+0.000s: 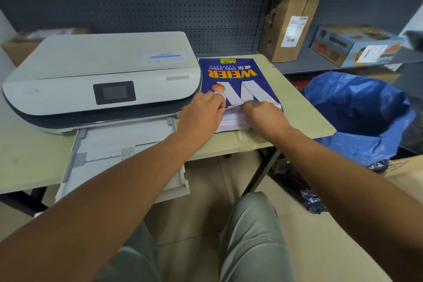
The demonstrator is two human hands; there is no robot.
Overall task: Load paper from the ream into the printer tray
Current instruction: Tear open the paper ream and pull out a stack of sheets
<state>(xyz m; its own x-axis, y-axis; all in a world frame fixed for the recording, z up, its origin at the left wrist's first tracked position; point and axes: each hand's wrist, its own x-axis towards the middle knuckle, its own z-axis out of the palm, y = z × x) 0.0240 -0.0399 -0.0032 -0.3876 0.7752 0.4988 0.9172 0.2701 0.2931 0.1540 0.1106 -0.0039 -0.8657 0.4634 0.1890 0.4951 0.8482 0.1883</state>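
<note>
A blue paper ream (235,75) with yellow lettering lies on the table (304,107), right of the white printer (103,80). Its near end is open and a white paper stack (231,120) shows there. My left hand (201,114) grips the left side of the open end, thumb on the wrapper's torn edge. At the right side of that end my right hand (265,117) has its fingers curled on the top sheets and the wrapper edge. The printer tray (123,144) is pulled out toward me below the printer, pale, and partly hidden by my left forearm.
A dark pegboard shelf behind holds a tall cardboard box (288,25) and a blue printed box (352,46). A large blue plastic bag (361,112) sits right of the table. My knees in grey trousers (249,236) are below the table's near edge.
</note>
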